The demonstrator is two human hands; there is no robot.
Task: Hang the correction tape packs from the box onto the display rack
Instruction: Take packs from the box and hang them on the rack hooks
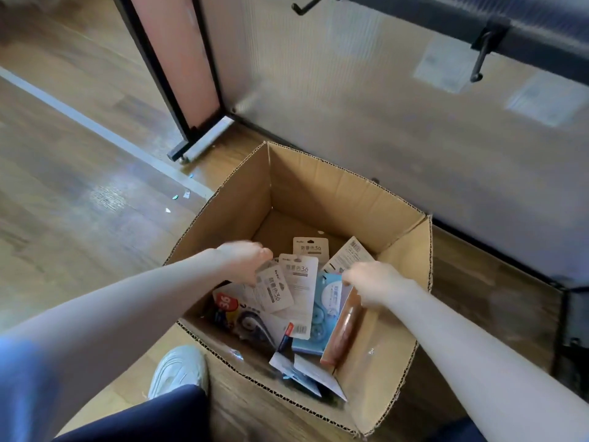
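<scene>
An open cardboard box (pixel 322 180) stands on the floor and holds several correction tape packs in a loose pile. Both my hands reach down into it. My left hand (pixel 245 260) grips the top of a white pack (pixel 274 291). My right hand (pixel 376 282) pinches the top edge of a brown pack (pixel 344 327) that stands on edge beside a light blue pack (pixel 328 298). More white packs (pixel 299 282) lie between my hands. The display rack's black bar (pixel 541 43) runs across the upper right with two bare hooks (pixel 481 59).
The rack's pale back panel (pixel 350 90) rises right behind the box. A black frame leg with a foot (pixel 191 145) stands at left. My white shoe (pixel 178 371) is against the box's near-left wall. Small paper scraps (pixel 181 196) lie on the wooden floor.
</scene>
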